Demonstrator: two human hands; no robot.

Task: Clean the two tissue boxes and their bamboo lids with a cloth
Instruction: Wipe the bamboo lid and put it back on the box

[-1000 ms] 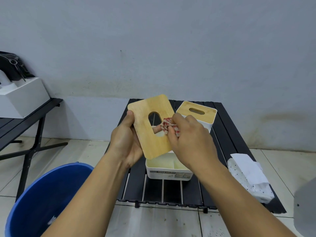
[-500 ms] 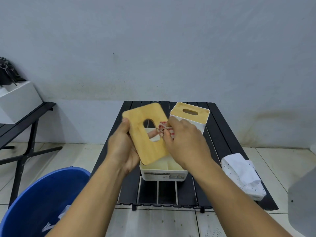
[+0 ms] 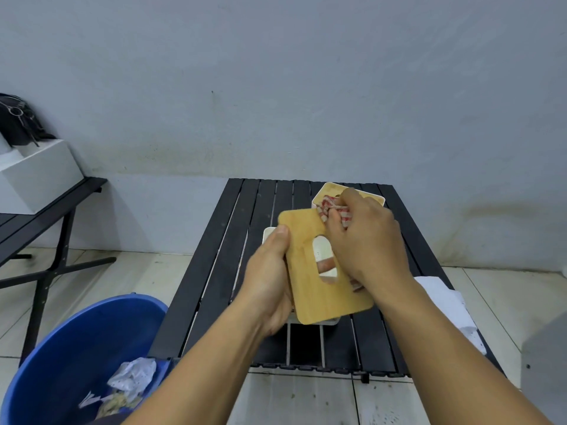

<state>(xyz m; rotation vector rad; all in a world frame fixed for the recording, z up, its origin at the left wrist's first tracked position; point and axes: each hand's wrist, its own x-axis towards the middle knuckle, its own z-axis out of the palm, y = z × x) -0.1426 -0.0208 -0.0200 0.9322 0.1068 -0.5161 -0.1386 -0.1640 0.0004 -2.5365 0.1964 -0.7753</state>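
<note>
My left hand grips the left edge of a bamboo lid with an oval slot, held tilted over an open white tissue box that it mostly hides. My right hand is closed on a bunched red-and-white checked cloth and presses it against the lid's upper right corner. One left finger shows through the slot. Behind my right hand stands the second tissue box, with only a corner of its bamboo lid visible.
Everything sits on a low black slatted table. White tissue paper lies at its right edge. A blue bucket with crumpled paper stands on the floor at left. A black bench with a white box is farther left.
The lid has been lowered and tipped flatter over the open box. My right hand with the cloth slid from the slot up to the lid's far right corner. The camera tilted down.
</note>
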